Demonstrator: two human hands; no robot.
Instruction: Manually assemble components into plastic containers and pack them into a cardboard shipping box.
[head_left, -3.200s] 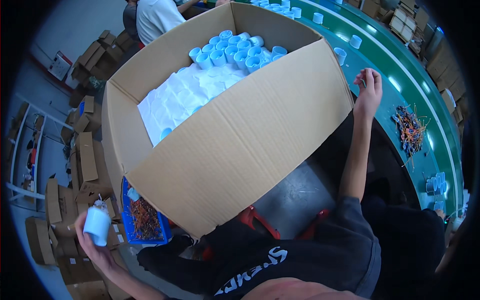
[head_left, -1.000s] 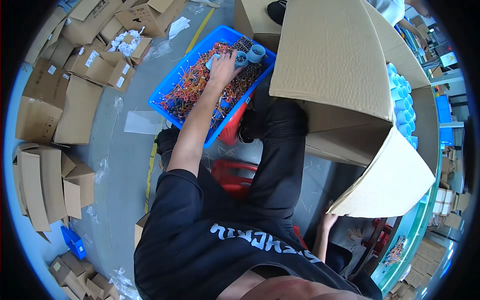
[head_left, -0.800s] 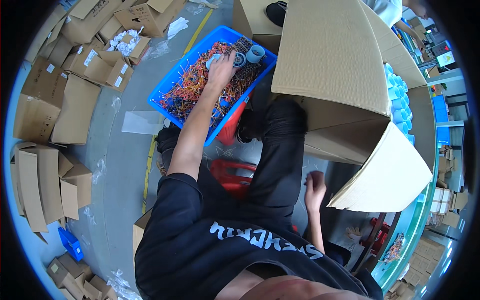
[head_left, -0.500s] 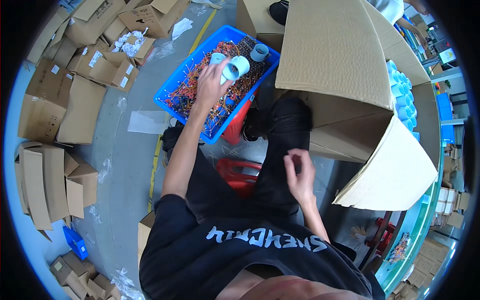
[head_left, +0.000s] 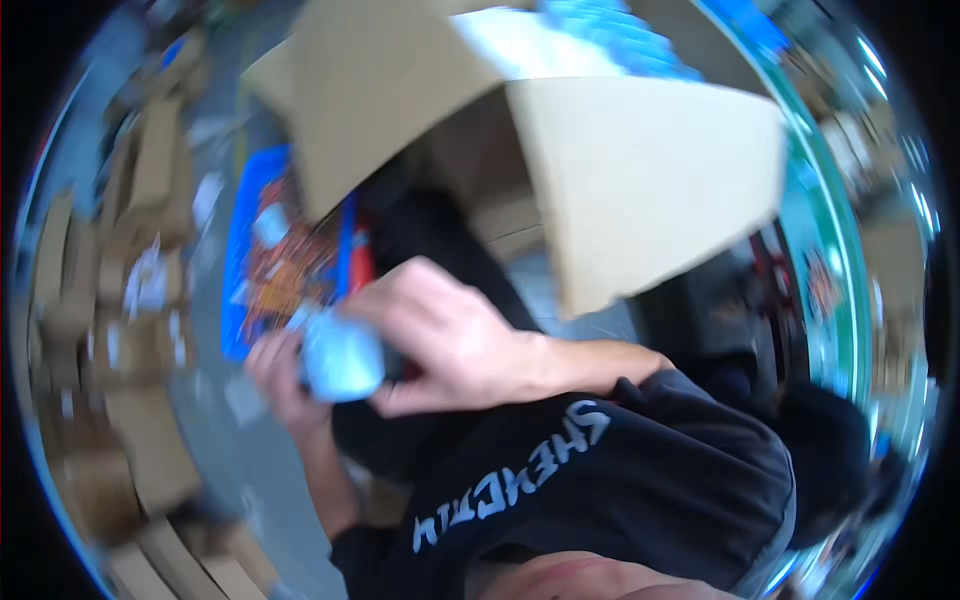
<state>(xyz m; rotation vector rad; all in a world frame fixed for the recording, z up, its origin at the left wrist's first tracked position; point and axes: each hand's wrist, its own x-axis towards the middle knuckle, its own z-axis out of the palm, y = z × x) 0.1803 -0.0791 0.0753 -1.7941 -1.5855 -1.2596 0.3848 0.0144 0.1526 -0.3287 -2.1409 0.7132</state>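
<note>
A light blue short cylinder (head_left: 342, 355), smeared by motion, is held between my hands in front of my body. My left hand (head_left: 283, 378) is closed round its left side. From the right, my right hand (head_left: 445, 335) reaches over with its fingers curled against the cylinder's upper and right sides. Just beyond my hands is a blue plastic tub (head_left: 236, 290), partly covered by a cardboard flap. It holds a heap of small orange and red wired parts (head_left: 290, 265). Another light blue cylinder (head_left: 270, 226) lies on that heap.
An open cardboard box (head_left: 640, 180) stands ahead to the right, its flaps spread out, with many light blue pieces (head_left: 620, 35) behind them. Blurred cartons (head_left: 150, 440) line the left side. A green-edged bench (head_left: 850, 300) runs along the right.
My view has swung to the right. My left hand has drawn back from over the tub with the cylinder, and my right hand has come across from near my knee onto it.
</note>
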